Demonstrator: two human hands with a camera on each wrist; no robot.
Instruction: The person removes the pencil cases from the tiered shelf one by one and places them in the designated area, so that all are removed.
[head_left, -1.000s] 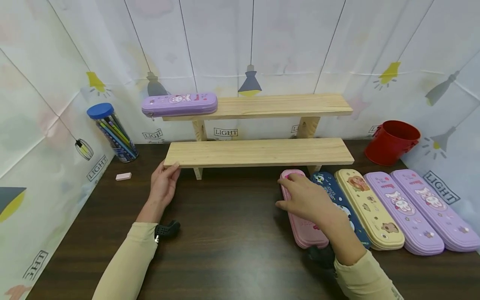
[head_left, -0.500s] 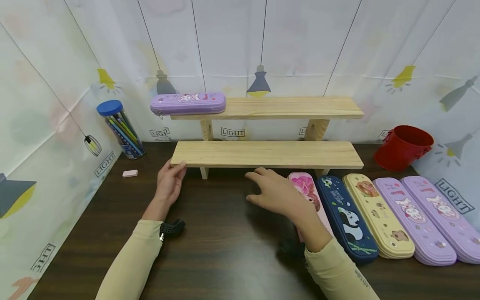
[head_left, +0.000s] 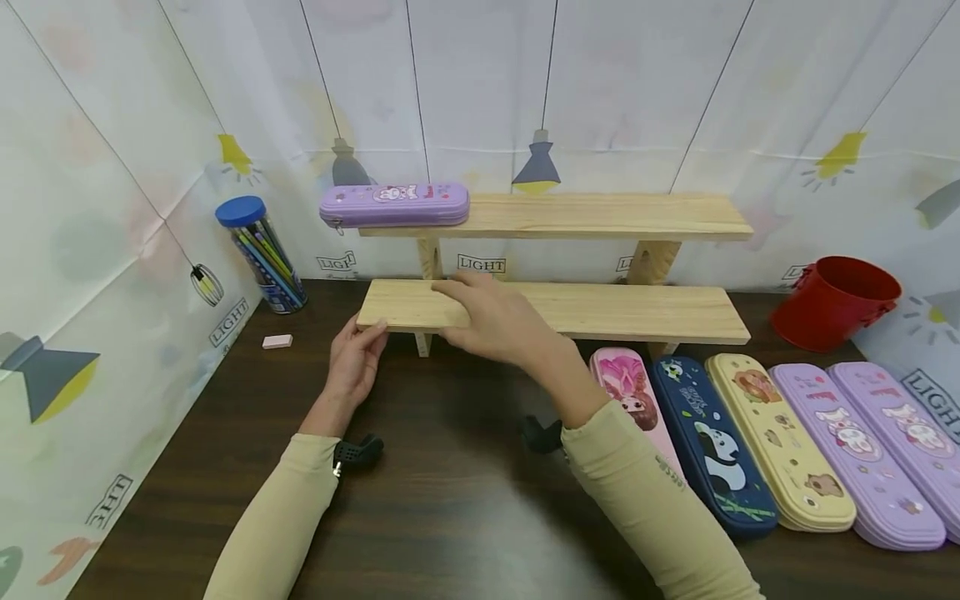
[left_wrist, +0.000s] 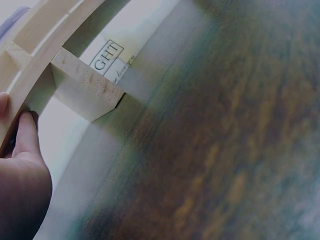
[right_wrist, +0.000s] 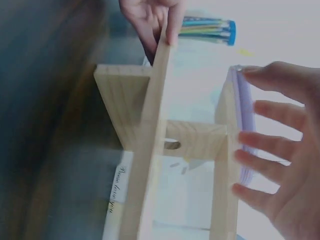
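Note:
A two-tier wooden shelf [head_left: 637, 312] stands at the back of the table. My left hand [head_left: 354, 364] grips the left front corner of its lower board; in the left wrist view the thumb [left_wrist: 27, 132] lies under the board. A purple pencil case [head_left: 393, 205] lies flat on the left end of the upper board, slightly past its edge. My right hand [head_left: 498, 321] is over the front of the lower board, fingers spread, holding nothing. In the right wrist view its fingers [right_wrist: 270, 145] appear in front of the purple case, apparently without gripping it.
Several pencil cases lie side by side at the right: pink [head_left: 626, 383], dark blue [head_left: 712, 442], yellow [head_left: 780, 442] and two purple [head_left: 855, 442]. A red bucket [head_left: 836, 304] stands behind them. At the left are a pencil tub [head_left: 262, 254] and an eraser [head_left: 277, 342].
My right hand has moved left and up, from over the pink pencil case to in front of the lower board. The left hand keeps its grip. The head view has shifted rightward objects further right.

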